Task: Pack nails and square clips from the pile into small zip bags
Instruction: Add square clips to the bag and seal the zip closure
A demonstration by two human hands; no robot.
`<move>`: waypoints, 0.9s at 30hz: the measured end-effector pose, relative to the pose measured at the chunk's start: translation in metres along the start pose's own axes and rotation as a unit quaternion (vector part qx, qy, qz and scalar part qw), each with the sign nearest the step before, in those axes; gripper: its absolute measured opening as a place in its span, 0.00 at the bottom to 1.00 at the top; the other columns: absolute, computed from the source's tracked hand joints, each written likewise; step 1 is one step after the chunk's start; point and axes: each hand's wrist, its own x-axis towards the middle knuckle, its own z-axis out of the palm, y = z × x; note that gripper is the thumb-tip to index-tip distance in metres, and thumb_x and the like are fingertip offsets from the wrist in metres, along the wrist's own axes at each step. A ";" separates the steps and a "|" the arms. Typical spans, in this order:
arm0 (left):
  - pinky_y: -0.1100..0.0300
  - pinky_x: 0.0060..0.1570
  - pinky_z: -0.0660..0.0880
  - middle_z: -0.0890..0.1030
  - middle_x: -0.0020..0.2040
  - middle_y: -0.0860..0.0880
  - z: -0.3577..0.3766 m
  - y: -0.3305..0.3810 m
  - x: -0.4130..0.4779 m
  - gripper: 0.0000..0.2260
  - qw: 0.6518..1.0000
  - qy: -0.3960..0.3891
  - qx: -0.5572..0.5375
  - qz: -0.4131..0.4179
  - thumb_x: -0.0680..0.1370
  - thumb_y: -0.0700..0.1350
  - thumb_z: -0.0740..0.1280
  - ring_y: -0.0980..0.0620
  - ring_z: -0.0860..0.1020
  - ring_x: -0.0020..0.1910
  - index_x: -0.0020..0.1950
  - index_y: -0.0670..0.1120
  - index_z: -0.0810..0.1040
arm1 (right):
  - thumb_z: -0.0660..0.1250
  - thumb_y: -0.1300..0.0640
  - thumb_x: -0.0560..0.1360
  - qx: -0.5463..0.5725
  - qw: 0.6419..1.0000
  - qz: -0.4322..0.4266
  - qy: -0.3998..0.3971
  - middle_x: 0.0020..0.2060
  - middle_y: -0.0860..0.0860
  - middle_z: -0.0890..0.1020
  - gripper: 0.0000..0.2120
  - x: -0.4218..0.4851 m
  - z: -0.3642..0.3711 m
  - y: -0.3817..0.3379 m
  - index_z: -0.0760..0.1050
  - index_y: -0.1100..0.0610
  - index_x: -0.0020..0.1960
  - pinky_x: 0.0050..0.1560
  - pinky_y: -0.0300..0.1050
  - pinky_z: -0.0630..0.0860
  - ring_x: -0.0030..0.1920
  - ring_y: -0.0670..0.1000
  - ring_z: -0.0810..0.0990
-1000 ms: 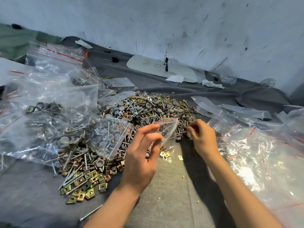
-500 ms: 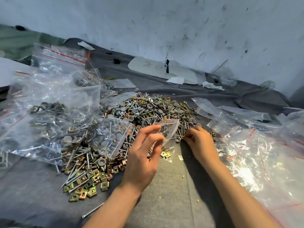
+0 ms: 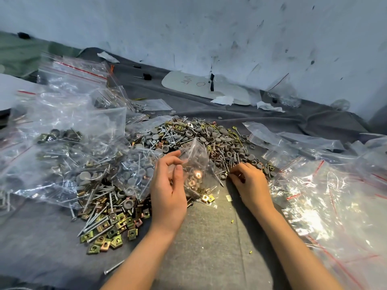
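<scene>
Two hands busy: left hand (image 3: 167, 193) pinches the bag (image 3: 195, 162) by its rim at the pile's (image 3: 199, 137) near edge, right hand (image 3: 249, 181) curls into the nails (image 3: 230, 162), catch unseen, so best spread that mouth wide and feed heads first

The fingertips of the right hand (image 3: 250, 181) are hidden, curled down into the pile (image 3: 205, 139), so what is held cannot be told. The inside of the small zip bag (image 3: 195, 164) is blurred by glare. The big bags (image 3: 335, 206) at the right are cut off by the frame's edge. The writing on the white board (image 3: 201, 86) at the upper middle cannot be read.
</scene>
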 end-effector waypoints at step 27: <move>0.68 0.53 0.71 0.75 0.55 0.45 0.002 0.001 -0.003 0.06 0.953 -0.091 0.145 0.251 0.78 0.40 0.64 0.56 0.75 0.53 0.54 0.46 0.75 | 0.71 0.68 0.67 0.639 0.755 0.062 -0.133 0.33 0.53 0.81 0.08 -0.004 -0.086 -0.110 0.82 0.55 0.39 0.37 0.39 0.78 0.33 0.49 0.81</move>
